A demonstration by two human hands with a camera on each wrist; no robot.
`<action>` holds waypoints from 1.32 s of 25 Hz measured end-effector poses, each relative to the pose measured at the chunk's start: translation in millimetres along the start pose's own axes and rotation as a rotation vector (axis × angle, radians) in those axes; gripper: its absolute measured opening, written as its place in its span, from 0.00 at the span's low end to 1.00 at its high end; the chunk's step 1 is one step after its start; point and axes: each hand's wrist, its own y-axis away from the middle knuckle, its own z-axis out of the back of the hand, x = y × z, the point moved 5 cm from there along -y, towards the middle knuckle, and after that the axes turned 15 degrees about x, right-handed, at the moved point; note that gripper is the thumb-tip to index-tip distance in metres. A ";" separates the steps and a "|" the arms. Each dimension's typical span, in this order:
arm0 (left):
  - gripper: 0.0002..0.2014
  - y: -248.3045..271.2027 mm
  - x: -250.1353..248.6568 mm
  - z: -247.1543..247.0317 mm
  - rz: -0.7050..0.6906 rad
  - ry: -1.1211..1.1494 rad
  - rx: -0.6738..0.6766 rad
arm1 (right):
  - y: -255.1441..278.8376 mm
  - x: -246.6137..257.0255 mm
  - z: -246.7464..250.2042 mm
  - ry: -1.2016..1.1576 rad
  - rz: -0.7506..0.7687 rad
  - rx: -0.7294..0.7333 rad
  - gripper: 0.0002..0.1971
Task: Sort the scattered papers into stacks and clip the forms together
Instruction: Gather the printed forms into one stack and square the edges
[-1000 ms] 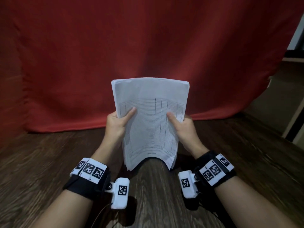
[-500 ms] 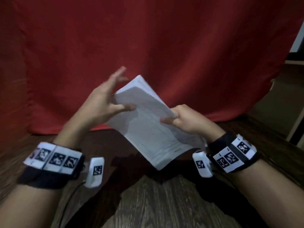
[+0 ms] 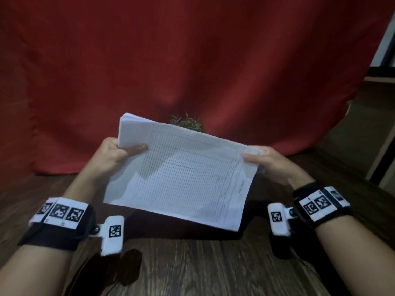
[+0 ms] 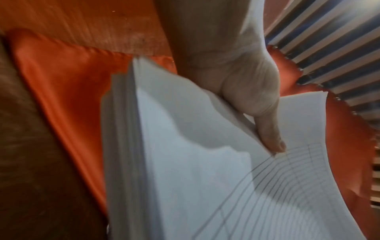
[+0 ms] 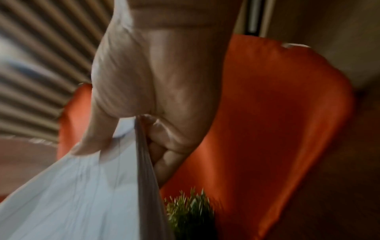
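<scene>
A thick stack of white ruled forms hangs sideways in the air over the dark wooden table, its long edge running left to right. My left hand grips the stack's left end, thumb on top and fingers hidden underneath. My right hand pinches the right end, thumb on the top sheet and curled fingers behind the stack's edge. The top sheet shows printed table lines. No clip is in view.
A red cloth hangs as a backdrop along the table's far edge. A small green plant stands behind the stack at the foot of the cloth. Pale furniture stands off the table's right side.
The stack went from upright to lying sideways. My left hand let go, spread its fingers, then took hold of the left end again. My right hand kept its hold and moved right.
</scene>
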 end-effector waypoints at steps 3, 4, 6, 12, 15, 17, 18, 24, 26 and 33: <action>0.33 -4.4 18.8 -6.3 -0.007 0.067 -0.081 | -5.5 -28.8 -11.6 -0.338 0.073 -0.113 0.23; 0.27 -6.3 25.2 -8.4 -0.010 0.076 -0.116 | -7.4 -29.2 -17.2 -0.307 0.072 -0.167 0.19; 0.13 -7.5 37.1 -14.7 -0.004 0.084 -0.205 | -9.6 -24.1 -21.5 -0.198 0.104 -0.285 0.14; 0.27 -13.0 94.3 -24.8 0.059 0.124 -0.216 | -18.6 -46.0 -23.6 -0.022 0.132 -0.326 0.14; 0.15 -7.5 124.2 -41.1 0.176 0.122 -0.169 | -18.6 -76.7 -23.4 -0.002 -0.025 -0.272 0.15; 0.10 -9.5 122.7 -38.1 0.166 0.111 -0.187 | -17.6 -77.4 -20.5 -0.003 -0.027 -0.264 0.16; 0.08 -11.6 118.7 -35.1 0.154 0.119 -0.201 | -16.6 -74.6 -19.4 0.007 -0.006 -0.265 0.16; 0.13 -6.3 125.6 -35.5 0.308 0.135 -0.074 | -14.9 -87.4 -16.3 0.097 -0.118 -0.121 0.16; 0.22 -9.6 119.4 -23.3 0.333 0.132 -0.105 | -13.9 -74.3 -15.0 0.175 -0.145 -0.098 0.14; 0.59 -35.0 -28.6 -41.6 -0.110 -0.945 0.064 | -38.7 57.9 -22.6 0.825 -0.167 0.048 0.19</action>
